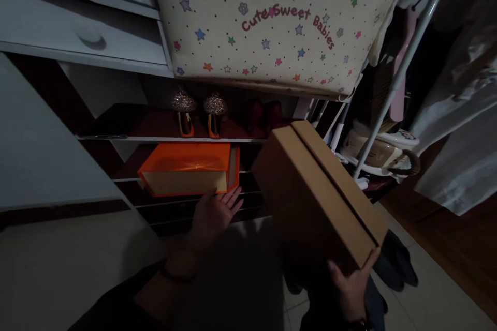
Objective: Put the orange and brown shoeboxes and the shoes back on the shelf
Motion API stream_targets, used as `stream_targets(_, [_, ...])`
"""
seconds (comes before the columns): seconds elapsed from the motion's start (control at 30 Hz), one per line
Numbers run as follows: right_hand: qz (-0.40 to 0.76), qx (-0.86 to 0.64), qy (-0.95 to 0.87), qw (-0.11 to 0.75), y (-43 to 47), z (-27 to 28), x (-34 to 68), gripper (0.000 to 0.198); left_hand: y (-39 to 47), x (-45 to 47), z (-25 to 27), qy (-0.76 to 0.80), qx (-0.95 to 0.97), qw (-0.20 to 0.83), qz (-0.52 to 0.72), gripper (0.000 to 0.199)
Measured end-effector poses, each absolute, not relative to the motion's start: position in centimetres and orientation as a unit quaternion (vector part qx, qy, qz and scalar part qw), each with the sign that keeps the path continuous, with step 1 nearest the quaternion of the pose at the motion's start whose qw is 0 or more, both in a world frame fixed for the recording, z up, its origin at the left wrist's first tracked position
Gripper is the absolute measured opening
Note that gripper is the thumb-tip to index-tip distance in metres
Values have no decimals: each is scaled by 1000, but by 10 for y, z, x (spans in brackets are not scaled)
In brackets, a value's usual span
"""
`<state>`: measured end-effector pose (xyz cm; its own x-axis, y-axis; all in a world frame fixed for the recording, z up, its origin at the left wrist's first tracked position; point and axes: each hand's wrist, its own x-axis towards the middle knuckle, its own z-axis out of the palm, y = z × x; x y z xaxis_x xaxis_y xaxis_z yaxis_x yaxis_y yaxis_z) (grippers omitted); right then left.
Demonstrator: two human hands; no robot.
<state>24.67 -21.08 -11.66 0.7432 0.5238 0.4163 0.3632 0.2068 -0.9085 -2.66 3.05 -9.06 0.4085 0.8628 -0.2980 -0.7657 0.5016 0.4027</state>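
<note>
A brown cardboard box [310,196] with a lid hangs tilted in front of the shelves, and my right hand [353,287] grips its lower near corner. My left hand [214,213] is palm up with its fingers spread, at the lower right corner of an orange box [190,158]. Whether the fingertips touch that box I cannot tell. The orange box lies on the shelf below a pair of glittery high-heeled shoes [184,108], its pale inner side facing me.
Dark red shoes [254,114] stand on the upper shelf [155,126]. Above hangs a cream fabric bin [267,26] with stars. At right are a white pole [404,67], a pink-handled brush [402,77] and hanging clothes [458,150]. Dark shoes [396,261] rest on the tiled floor.
</note>
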Motion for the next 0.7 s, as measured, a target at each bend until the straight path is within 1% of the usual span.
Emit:
stream_targets(0.03, [88,-613,-322,716,-208,-120,241,127,30,-27,-90,239,107,833,487,57])
stream_targets(0.07, [143,-580,-279,752,-204,-123,234,122,30,-27,-90,241,112,833,485,55])
stream_targets(0.13, [268,-497,-200,801,-194,-127,222,101,29,-28,-87,250,121,832,480,50])
stream_targets(0.2, [361,-435,-141,813,-184,-130,215,81,28,-29,-85,261,126,830,477,46])
stream_targets(0.27, [420,-400,-88,810,-177,-130,212,70,27,-29,-82,266,129,828,476,44])
stream_targets(0.4, [497,-349,-38,794,-164,-124,220,56,26,-27,-81,265,128,826,481,46])
stream_targets(0.5, [537,-330,-24,776,-155,-118,230,54,27,-27,-82,265,126,825,483,49])
stream_targets(0.7, [539,-345,-18,769,-153,-113,249,50,27,-25,-79,265,114,823,490,47])
